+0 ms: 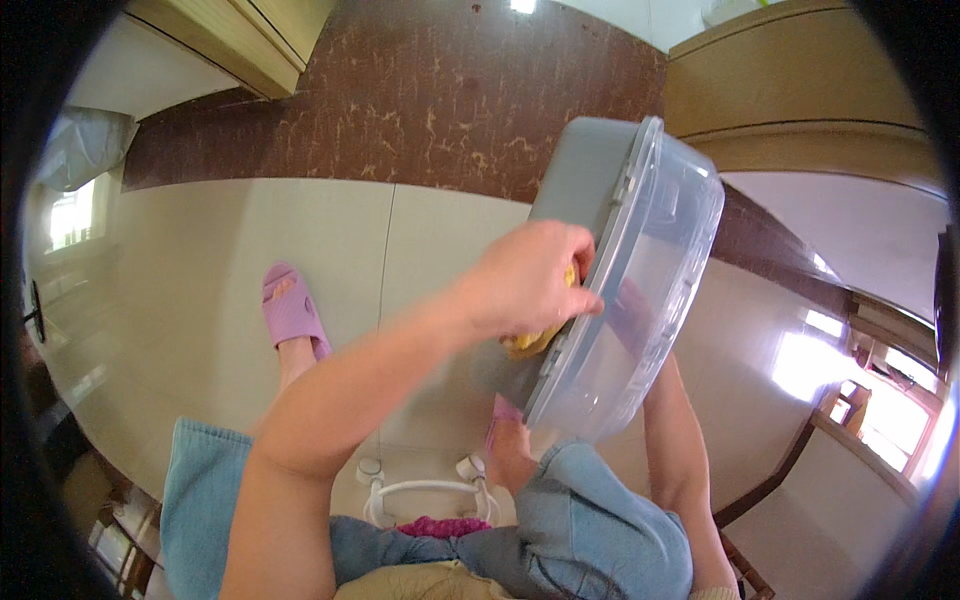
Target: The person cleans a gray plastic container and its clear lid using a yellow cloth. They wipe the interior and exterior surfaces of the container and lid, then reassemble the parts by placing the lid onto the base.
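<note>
A plastic storage box with a grey body (589, 161) and a clear cover (660, 277) is tipped on its side before me. My left hand (536, 281) grips a yellow cloth (536, 341) and presses it against the grey side, close to the rim. From the right, my other forearm reaches up behind the clear part; that hand is mostly hidden, with only a blurred skin-coloured patch showing through the plastic, so its grip cannot be made out.
Below the box are pale floor tiles (322, 217) and a brown patterned floor strip (450, 112). Wooden furniture (787, 90) stands upper right, more at upper left. A white wheeled base (427, 487) lies between my legs; pink slippers (289, 304) are on my feet.
</note>
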`<state>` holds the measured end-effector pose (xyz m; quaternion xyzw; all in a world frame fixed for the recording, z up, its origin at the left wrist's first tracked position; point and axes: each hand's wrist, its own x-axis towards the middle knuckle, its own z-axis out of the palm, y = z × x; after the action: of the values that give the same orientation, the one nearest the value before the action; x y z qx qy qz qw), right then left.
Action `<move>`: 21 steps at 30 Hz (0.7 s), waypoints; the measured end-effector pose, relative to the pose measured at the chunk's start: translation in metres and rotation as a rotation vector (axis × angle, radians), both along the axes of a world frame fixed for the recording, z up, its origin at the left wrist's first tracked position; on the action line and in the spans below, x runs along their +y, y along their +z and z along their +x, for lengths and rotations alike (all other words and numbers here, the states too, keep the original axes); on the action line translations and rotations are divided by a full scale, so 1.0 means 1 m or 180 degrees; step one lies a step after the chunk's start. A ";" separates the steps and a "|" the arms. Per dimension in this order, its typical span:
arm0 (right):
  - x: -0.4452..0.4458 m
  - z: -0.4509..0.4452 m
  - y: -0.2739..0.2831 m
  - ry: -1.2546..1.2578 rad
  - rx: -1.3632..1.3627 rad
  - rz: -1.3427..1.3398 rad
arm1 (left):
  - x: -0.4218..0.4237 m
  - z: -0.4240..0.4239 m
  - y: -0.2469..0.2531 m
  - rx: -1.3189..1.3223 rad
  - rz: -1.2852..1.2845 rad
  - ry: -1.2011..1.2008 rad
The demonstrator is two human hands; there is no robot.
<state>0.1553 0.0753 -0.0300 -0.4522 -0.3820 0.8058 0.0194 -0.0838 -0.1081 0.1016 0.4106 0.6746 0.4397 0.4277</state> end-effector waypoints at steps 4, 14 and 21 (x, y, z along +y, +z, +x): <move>0.011 -0.007 -0.002 -0.0085 -0.0006 0.0066 | 0.011 -0.018 -0.002 -0.0811 -0.0078 -0.0233; 0.013 -0.008 -0.010 -0.0171 0.0003 0.0015 | 0.028 -0.026 0.002 -0.0757 -0.0131 -0.0310; 0.015 -0.006 -0.012 -0.0208 -0.0007 0.0000 | 0.029 -0.025 0.006 -0.0849 -0.0208 -0.0300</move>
<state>0.1498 0.0907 -0.0416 -0.4653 -0.3670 0.8042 0.0454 -0.1084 -0.0788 0.1073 0.3657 0.6057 0.4476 0.5469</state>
